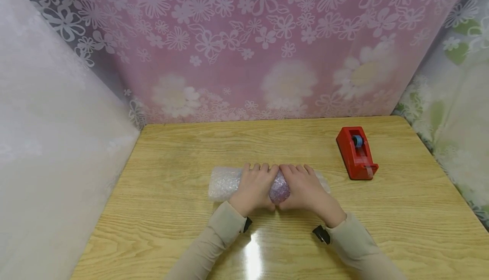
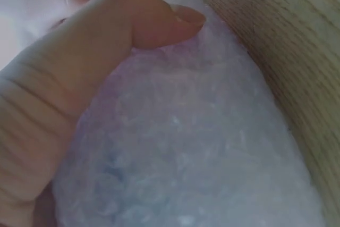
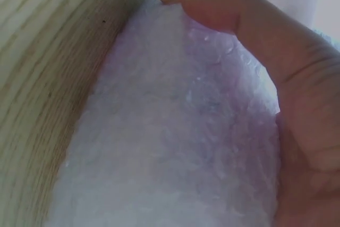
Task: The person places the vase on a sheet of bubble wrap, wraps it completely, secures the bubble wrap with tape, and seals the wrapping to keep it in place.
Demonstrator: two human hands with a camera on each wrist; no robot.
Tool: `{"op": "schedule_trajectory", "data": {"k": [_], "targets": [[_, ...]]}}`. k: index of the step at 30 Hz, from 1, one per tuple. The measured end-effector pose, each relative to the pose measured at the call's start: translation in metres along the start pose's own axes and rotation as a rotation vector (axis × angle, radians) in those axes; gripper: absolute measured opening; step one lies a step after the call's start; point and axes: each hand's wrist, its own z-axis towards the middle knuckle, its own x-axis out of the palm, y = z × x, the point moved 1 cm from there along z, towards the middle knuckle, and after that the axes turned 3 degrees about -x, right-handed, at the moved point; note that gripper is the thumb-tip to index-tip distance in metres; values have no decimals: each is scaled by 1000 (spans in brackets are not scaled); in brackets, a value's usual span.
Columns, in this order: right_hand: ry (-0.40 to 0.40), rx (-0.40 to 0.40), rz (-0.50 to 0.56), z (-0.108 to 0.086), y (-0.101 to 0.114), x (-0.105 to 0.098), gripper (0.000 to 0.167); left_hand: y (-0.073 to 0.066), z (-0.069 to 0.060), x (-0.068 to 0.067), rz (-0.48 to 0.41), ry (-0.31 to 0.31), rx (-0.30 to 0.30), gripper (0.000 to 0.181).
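A roll of bubble wrap (image 1: 223,184) lies crosswise on the table, with something purple showing through its middle. Both hands grip it near the centre, side by side. My left hand (image 1: 255,187) curls its fingers over the far side, thumb on the near side; my right hand (image 1: 304,189) does the same just to the right. In the left wrist view the left thumb (image 2: 101,46) presses on the bubble wrap (image 2: 191,142). The right wrist view has the right thumb (image 3: 265,35) against the wrap (image 3: 159,131), which looks purplish beneath.
A red tape dispenser (image 1: 352,155) with a roll of clear tape stands at the right back of the wooden table (image 1: 172,144). Flowered pink cloth (image 1: 237,59) hangs behind the far edge, and pale cloth hangs at both sides.
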Motion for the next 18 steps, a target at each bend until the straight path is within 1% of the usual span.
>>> {"op": "schedule_trajectory", "data": {"k": [2, 5, 10, 13, 18], "targets": [[-22, 6, -23, -2, 2, 2, 95, 0, 1, -1, -5, 21, -3, 110], [-70, 10, -88, -5, 6, 5, 99, 1, 3, -2, -8, 54, -8, 111], [-200, -18, -217, -12, 17, 12, 105, 4, 6, -1, -45, 89, -1, 111], [-264, -30, -266, -16, 21, 17, 107, 5, 6, -1, -77, 100, 8, 109], [-284, -28, -278, -19, 21, 22, 111, 7, 7, -3, -108, 131, 15, 106]]}}
